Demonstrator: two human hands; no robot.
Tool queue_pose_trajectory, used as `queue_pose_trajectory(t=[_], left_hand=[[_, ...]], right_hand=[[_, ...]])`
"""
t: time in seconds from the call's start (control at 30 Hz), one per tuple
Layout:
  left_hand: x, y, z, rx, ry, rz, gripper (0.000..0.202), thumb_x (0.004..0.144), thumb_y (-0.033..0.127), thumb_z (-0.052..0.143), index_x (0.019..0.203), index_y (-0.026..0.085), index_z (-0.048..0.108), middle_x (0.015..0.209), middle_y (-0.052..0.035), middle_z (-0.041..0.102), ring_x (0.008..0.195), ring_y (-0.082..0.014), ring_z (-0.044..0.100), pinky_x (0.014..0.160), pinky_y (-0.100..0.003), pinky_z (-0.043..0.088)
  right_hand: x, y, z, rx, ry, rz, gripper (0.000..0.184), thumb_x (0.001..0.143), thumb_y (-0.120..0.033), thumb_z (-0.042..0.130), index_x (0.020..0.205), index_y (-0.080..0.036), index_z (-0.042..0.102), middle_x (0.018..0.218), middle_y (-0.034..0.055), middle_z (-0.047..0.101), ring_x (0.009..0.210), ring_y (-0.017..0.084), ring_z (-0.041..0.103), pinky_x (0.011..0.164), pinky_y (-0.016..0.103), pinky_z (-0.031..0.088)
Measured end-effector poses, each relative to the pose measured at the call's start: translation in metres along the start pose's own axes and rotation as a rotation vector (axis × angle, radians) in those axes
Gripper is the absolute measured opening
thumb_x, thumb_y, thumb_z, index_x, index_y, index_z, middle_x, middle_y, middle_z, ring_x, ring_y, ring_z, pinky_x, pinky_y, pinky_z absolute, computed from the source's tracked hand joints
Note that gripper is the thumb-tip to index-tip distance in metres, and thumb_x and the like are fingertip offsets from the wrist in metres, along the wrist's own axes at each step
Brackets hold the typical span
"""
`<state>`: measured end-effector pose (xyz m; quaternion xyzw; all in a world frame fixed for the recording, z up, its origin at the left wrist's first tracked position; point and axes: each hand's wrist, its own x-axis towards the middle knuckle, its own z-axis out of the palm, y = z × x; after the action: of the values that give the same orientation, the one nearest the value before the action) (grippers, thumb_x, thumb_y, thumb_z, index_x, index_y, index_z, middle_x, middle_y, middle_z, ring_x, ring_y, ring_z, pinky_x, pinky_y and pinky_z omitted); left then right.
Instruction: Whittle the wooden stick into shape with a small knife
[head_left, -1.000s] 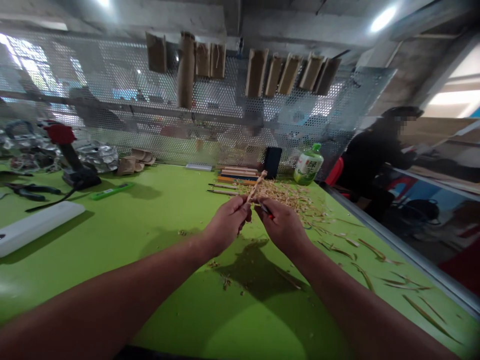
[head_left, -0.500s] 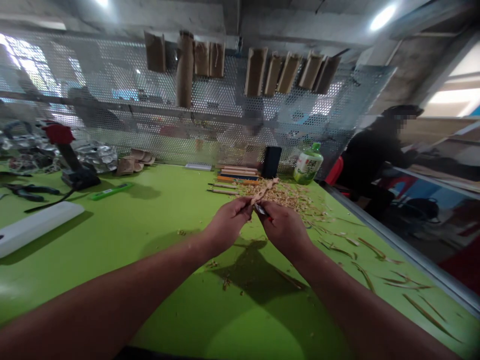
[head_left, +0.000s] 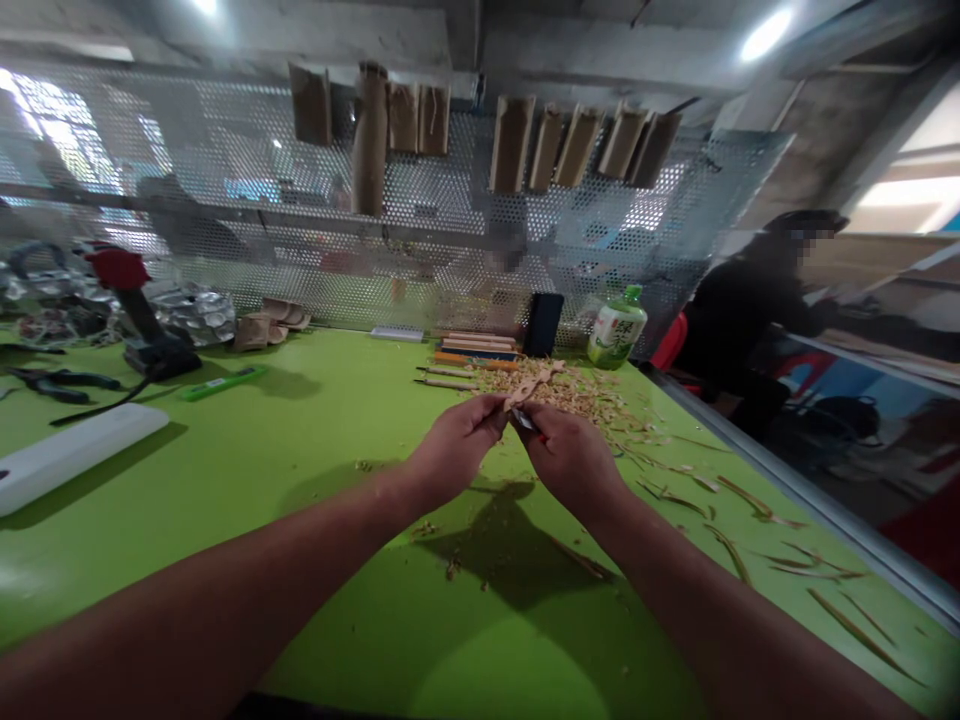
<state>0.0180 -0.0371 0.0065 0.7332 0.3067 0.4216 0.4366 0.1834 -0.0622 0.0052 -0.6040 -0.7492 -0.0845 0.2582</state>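
Note:
My left hand (head_left: 454, 455) is closed round the near end of a thin pale wooden stick (head_left: 534, 381) that points up and away to the right. My right hand (head_left: 568, 455) is closed on a small carving knife (head_left: 525, 419) with a red handle, its blade against the stick close to my left fingers. Both hands hover above the green table (head_left: 300, 470), just in front of a pile of wood shavings (head_left: 585, 395).
Long wood slivers (head_left: 735, 500) lie scattered to the right. At the back stand a green-capped bottle (head_left: 616, 330), a dark box (head_left: 544, 323) and a row of sticks and tools (head_left: 469, 355). At left lie a white bar (head_left: 75, 450) and pliers (head_left: 60, 382). A person (head_left: 750, 310) sits at the right.
The stick has tilted from nearly upright to lean further right and away. My hands have drawn slightly closer together and stayed in place.

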Motion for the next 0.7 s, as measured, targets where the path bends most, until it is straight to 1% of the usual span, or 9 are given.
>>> queue_pose_trajectory(t=[0.1, 0.2, 0.27, 0.3, 0.37, 0.47, 0.57, 0.63, 0.7], left_hand=[[-0.002, 0.002, -0.003, 0.098, -0.018, 0.047, 0.027, 0.091, 0.035, 0.044, 0.099, 0.017, 0.063, 0.089, -0.0042, 0.061, 0.08, -0.0161, 0.051, 0.073, -0.026, 0.04], [-0.006, 0.006, -0.005, 0.28, -0.006, 0.095, 0.033, 0.091, 0.043, 0.046, 0.107, 0.019, 0.062, 0.095, -0.0063, 0.061, 0.084, -0.0185, 0.052, 0.07, -0.027, 0.038], [-0.008, 0.007, -0.004, 0.41, 0.016, 0.11, 0.038, 0.088, 0.049, 0.05, 0.108, 0.019, 0.06, 0.09, -0.0051, 0.06, 0.078, -0.0178, 0.05, 0.064, -0.026, 0.035], [-0.009, 0.006, -0.003, 0.461, 0.029, 0.109, 0.039, 0.087, 0.051, 0.051, 0.103, 0.018, 0.061, 0.084, -0.0038, 0.058, 0.072, -0.0167, 0.048, 0.061, -0.026, 0.032], [-0.008, 0.004, 0.0, 0.516, 0.068, 0.095, 0.038, 0.087, 0.053, 0.049, 0.092, 0.018, 0.061, 0.075, -0.0021, 0.056, 0.065, -0.0151, 0.044, 0.058, -0.026, 0.027], [-0.008, 0.0, 0.005, 0.513, 0.131, 0.097, 0.037, 0.09, 0.052, 0.045, 0.085, 0.018, 0.06, 0.073, -0.002, 0.057, 0.065, -0.0149, 0.044, 0.058, -0.027, 0.025], [-0.01, 0.0, 0.01, 0.487, 0.189, 0.096, 0.039, 0.09, 0.053, 0.045, 0.082, 0.018, 0.06, 0.074, -0.0025, 0.058, 0.067, -0.0151, 0.046, 0.059, -0.027, 0.026], [-0.013, 0.001, 0.012, 0.451, 0.228, 0.076, 0.039, 0.089, 0.054, 0.046, 0.083, 0.018, 0.06, 0.077, -0.0027, 0.059, 0.069, -0.0152, 0.047, 0.06, -0.026, 0.026], [-0.015, 0.002, 0.015, 0.388, 0.255, 0.048, 0.036, 0.09, 0.051, 0.047, 0.084, 0.019, 0.061, 0.077, -0.0021, 0.059, 0.068, -0.0147, 0.046, 0.059, -0.026, 0.026]], right_hand=[[0.001, -0.002, -0.003, -0.069, -0.023, -0.015, 0.028, 0.09, -0.025, 0.044, 0.1, -0.02, 0.069, 0.091, 0.0087, 0.073, 0.078, 0.022, 0.066, 0.063, 0.028, 0.04], [0.001, -0.005, -0.006, -0.115, -0.059, 0.025, 0.029, 0.089, -0.024, 0.044, 0.105, -0.022, 0.068, 0.091, 0.0084, 0.074, 0.077, 0.021, 0.066, 0.062, 0.027, 0.039], [0.001, -0.007, -0.006, -0.132, -0.107, 0.069, 0.029, 0.087, -0.022, 0.045, 0.107, -0.022, 0.067, 0.091, 0.0083, 0.074, 0.076, 0.021, 0.066, 0.061, 0.027, 0.039], [0.001, -0.008, -0.005, -0.134, -0.122, 0.076, 0.028, 0.087, -0.022, 0.046, 0.106, -0.021, 0.067, 0.091, 0.0083, 0.074, 0.076, 0.021, 0.066, 0.061, 0.027, 0.039], [-0.001, -0.009, -0.004, -0.12, -0.103, 0.047, 0.027, 0.087, -0.021, 0.046, 0.103, -0.02, 0.067, 0.094, 0.0086, 0.073, 0.079, 0.021, 0.066, 0.063, 0.027, 0.039], [-0.004, -0.01, 0.0, -0.133, -0.027, 0.024, 0.027, 0.09, -0.024, 0.042, 0.1, -0.02, 0.066, 0.092, 0.0087, 0.073, 0.076, 0.02, 0.066, 0.061, 0.027, 0.037], [-0.005, -0.013, 0.001, -0.198, 0.004, 0.049, 0.027, 0.091, -0.027, 0.041, 0.098, -0.019, 0.066, 0.083, 0.0086, 0.071, 0.068, 0.02, 0.064, 0.056, 0.028, 0.032], [-0.005, -0.015, 0.001, -0.237, 0.03, 0.048, 0.027, 0.092, -0.028, 0.04, 0.099, -0.019, 0.065, 0.08, 0.0087, 0.07, 0.067, 0.02, 0.063, 0.055, 0.028, 0.03], [-0.005, -0.017, 0.001, -0.273, 0.055, 0.044, 0.027, 0.093, -0.027, 0.04, 0.103, -0.019, 0.064, 0.083, 0.0089, 0.07, 0.068, 0.019, 0.062, 0.055, 0.028, 0.029]])
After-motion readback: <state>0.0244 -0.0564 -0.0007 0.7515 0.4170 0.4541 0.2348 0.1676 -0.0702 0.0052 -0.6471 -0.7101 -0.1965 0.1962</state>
